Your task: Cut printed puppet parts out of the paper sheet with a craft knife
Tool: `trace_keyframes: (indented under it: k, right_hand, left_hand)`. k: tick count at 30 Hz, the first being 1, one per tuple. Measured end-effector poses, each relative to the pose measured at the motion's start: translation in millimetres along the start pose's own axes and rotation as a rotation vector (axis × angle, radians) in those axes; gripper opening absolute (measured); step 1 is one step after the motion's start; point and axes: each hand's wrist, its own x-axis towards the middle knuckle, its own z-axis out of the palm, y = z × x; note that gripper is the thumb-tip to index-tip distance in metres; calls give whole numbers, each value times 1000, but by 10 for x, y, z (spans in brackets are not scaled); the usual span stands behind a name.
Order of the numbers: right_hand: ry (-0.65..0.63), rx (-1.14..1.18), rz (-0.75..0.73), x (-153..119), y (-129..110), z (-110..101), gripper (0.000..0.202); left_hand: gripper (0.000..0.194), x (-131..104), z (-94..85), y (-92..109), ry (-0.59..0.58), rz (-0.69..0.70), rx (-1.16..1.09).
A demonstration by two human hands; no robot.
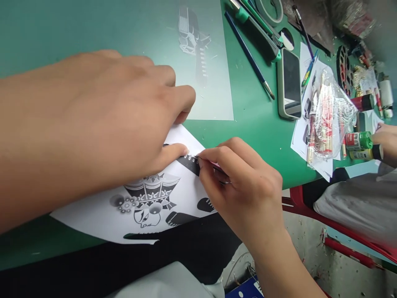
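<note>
A printed sheet of white paper (102,225) with black-and-white drawings, one a head in a tall ornate headdress, lies at the table's near edge and overhangs it. Across its upper part reaches my left hand (136,107), fingers curled, thumb pressed on the paper beside a dark toothed strip (189,164). What the left fingertips touch is hidden. My right hand (245,182) pinches a thin pointed tool (217,167) with a pinkish part, its tip at the strip's white marks, close to my left thumb. Most of the tool is covered by my fingers.
A translucent sheet (214,99) with a drawing lies beyond my hands. Rightward are a paintbrush (248,54), a green utility knife (260,33), a phone (290,82), bagged pens (325,120) and paint bottles (358,140). Another person's hand (387,142) rests at the right edge.
</note>
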Motion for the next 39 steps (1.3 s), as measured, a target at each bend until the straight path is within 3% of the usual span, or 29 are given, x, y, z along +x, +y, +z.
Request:
trace_keyframes:
  k: [2, 4, 7, 19, 25, 35, 39]
  right_hand:
    - [-1, -11, -18, 26, 5, 7, 21]
    - [-12, -11, -26, 42, 0, 5, 21]
    - [-32, 4, -17, 49, -11, -4, 22]
    - [-41, -14, -18, 41, -25, -20, 22]
    - [-59, 7, -19, 49, -15, -29, 21]
    - [-76, 24, -15, 50, -11, -38, 20]
    - [-75, -57, -37, 44, -18, -41, 21]
  left_hand:
    - [48, 73, -49, 81, 54, -6, 254]
    - [51, 127, -89, 139, 16, -40, 342]
    - [57, 155, -109, 171, -48, -94, 334]
    - [58, 162, -118, 177, -77, -135, 328]
    - [55, 143, -111, 181, -69, -140, 358]
    - [47, 123, -61, 152, 19, -35, 376]
    - [48, 137, -66, 157, -13, -85, 368]
